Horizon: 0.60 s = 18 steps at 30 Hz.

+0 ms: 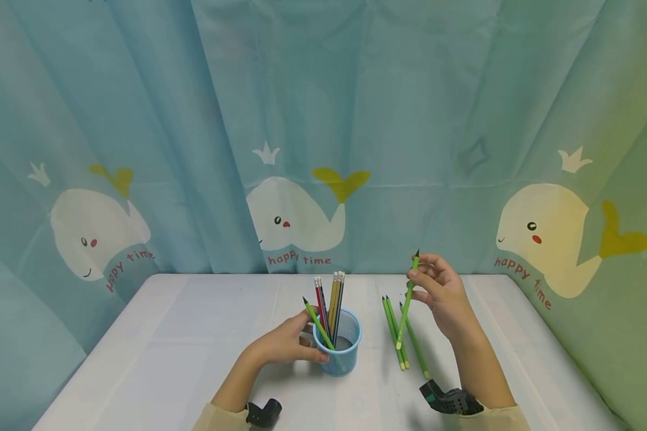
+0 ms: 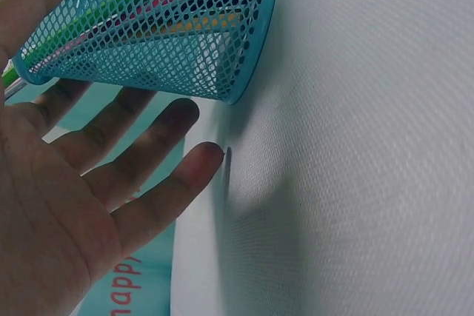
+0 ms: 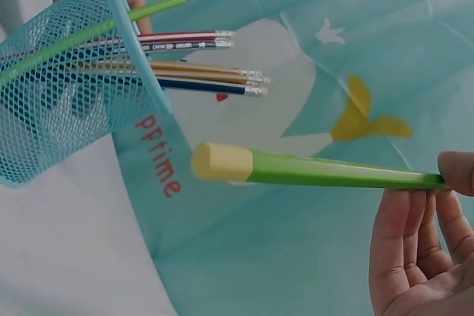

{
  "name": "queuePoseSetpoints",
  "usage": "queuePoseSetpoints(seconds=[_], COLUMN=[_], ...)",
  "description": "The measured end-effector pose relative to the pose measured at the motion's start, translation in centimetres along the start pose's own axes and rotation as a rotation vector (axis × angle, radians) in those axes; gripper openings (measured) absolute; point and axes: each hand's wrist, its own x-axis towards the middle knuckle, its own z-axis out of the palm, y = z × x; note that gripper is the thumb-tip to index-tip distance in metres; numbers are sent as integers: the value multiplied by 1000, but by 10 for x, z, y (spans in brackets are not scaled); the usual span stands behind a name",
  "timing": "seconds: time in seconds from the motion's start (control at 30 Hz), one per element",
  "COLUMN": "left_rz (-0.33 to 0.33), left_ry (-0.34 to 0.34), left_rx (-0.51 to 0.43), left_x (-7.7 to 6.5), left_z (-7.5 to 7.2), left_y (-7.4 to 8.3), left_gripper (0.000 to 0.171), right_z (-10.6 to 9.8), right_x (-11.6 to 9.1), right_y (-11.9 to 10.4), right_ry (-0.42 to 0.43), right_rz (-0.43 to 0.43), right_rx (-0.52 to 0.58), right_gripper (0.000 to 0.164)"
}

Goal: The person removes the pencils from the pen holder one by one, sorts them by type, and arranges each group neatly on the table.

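My left hand point(image 1: 280, 346) holds the light-blue mesh pencil cup point(image 1: 341, 364) at its left side, thumb at the front and fingers behind near the rim. The cup stands upright on the table. Inside it lean a green pencil point(image 1: 318, 323), black tip up, and several red, yellow and dark pencils point(image 3: 200, 79) with their eraser ends up. To the right of the cup, my right hand point(image 1: 449, 299) pinches another green pencil point(image 1: 407, 308) near its black tip. Its pale yellow end point(image 3: 222, 163) points down. Three green pencils point(image 1: 416, 346) lie on the table below that hand.
The white table point(image 1: 183, 359) ends at a blue-green curtain point(image 1: 410, 120) printed with whales. A black wrist device point(image 1: 450, 400) sits on the right forearm, and another black one point(image 1: 265, 413) on the left.
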Motion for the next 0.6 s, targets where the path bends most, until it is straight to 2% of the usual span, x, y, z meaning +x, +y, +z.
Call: queuePoseSetpoints(seconds=[0.23, 0.6], left_rz=[16, 4], left_ry=[1, 7], left_rx=[1, -5], left_x=[2, -2], left_z=[0, 0], left_y=[2, 3], left_gripper=[75, 76], right_z=[-8, -18], right_x=[4, 8], right_y=[5, 22], right_ry=[19, 46], right_rz=[53, 166], right_rx=[-74, -179], right_gripper=[27, 36])
